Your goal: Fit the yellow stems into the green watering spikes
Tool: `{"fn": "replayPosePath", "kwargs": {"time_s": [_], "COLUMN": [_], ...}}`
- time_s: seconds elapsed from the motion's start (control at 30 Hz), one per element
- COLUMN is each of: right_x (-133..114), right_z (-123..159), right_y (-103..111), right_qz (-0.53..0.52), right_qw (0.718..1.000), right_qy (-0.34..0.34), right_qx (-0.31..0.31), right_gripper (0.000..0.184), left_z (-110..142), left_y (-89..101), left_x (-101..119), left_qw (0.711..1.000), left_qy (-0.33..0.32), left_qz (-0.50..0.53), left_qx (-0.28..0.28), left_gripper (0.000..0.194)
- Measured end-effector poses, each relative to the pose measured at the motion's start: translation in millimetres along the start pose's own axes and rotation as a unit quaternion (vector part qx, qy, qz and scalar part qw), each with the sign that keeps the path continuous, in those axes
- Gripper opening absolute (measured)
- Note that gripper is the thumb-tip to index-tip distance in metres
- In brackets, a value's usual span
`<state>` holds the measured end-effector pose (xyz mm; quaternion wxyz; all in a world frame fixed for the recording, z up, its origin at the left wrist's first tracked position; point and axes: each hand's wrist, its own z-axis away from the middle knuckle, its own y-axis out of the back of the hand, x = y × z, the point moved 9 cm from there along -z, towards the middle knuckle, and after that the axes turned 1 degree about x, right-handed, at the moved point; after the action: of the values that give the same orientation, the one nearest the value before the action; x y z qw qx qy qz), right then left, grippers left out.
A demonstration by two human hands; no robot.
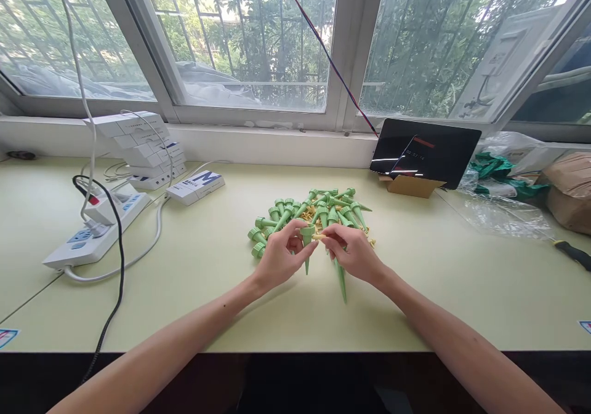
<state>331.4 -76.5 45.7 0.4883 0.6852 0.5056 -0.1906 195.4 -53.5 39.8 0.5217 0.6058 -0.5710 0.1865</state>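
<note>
My left hand (pixel 282 251) grips a green plastic watering spike (pixel 307 242) between thumb and fingers, its cap up and its tip pointing down. From the right, my right hand (pixel 353 251) pinches a small yellow plastic piece (pixel 318 237) against the side of the spike, just under the cap. Whether that piece sits in the spike I cannot tell. Behind and beside both hands lies a heap of green spikes (pixel 353 214) mixed with small yellow pieces (pixel 312 216). One long green spike (pixel 340 282) lies below my right hand, its tip toward me.
At left stand a power strip (pixel 99 235) with cables, a stack of white boxes (pixel 143 146) and one loose white box (pixel 196 186). A tablet (pixel 427 149) leans on a cardboard stand (pixel 415 186). Plastic bags (pixel 503 174) and a black-handled tool (pixel 572 254) lie at right.
</note>
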Motion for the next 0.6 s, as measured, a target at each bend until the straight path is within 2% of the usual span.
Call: {"fn": "replayPosePath", "kwargs": {"time_s": [0.17, 0.27, 0.37, 0.47, 0.6], "right_x": [-2.5, -0.3, 3.0, 4.0, 1.1], "right_z": [-0.3, -0.3, 0.0, 0.3, 0.3], "right_y": [-0.5, -1.4, -0.7, 0.9, 2.0], "right_qz": [0.046, 0.046, 0.026, -0.002, -0.009], "right_qw": [0.999, 0.999, 1.000, 1.000, 1.000], "right_qy": [0.014, 0.009, -0.009, -0.022, -0.014], "right_qx": [-0.003, -0.005, -0.001, 0.006, 0.008], "right_gripper": [0.044, 0.047, 0.042, 0.029, 0.019], "left_z": [0.5, 0.4, -0.2, -0.6, -0.7], "left_y": [-1.2, -1.6, -1.4, -0.3, 0.1], "left_x": [3.4, 3.9, 3.7, 3.1, 1.5], "left_qw": [0.999, 0.999, 1.000, 1.000, 1.000], "left_qy": [-0.023, -0.023, -0.015, -0.003, 0.010], "left_qz": [-0.024, -0.023, -0.006, 0.012, 0.023], "left_qx": [-0.003, -0.003, -0.002, 0.001, 0.001], "left_gripper": [0.026, 0.026, 0.027, 0.028, 0.028]}}
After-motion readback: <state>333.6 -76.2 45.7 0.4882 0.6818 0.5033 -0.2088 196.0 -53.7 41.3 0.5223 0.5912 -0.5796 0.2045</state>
